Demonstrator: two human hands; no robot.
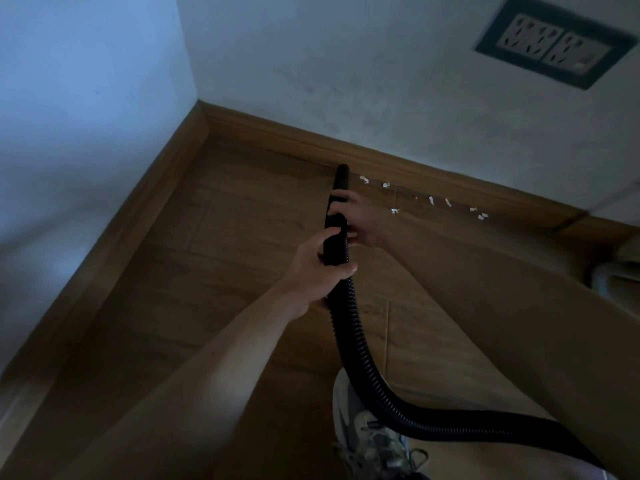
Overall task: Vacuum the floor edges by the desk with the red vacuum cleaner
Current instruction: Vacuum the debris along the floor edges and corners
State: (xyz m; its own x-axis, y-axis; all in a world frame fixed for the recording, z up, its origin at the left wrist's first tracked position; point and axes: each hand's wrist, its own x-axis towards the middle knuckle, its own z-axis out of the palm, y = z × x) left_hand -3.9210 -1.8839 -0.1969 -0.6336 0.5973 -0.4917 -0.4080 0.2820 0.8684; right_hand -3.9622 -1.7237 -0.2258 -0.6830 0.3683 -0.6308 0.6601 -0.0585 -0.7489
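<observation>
Now right hand and left hand grip nozzle, left behind.

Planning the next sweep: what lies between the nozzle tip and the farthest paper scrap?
Head view: past the nozzle, several more white scraps on wooden floor along the baseboard.

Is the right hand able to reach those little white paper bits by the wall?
Probably yes. The right hand grips the black nozzle right beside the nearest paper bits, and only bare floor lies between them.
</observation>
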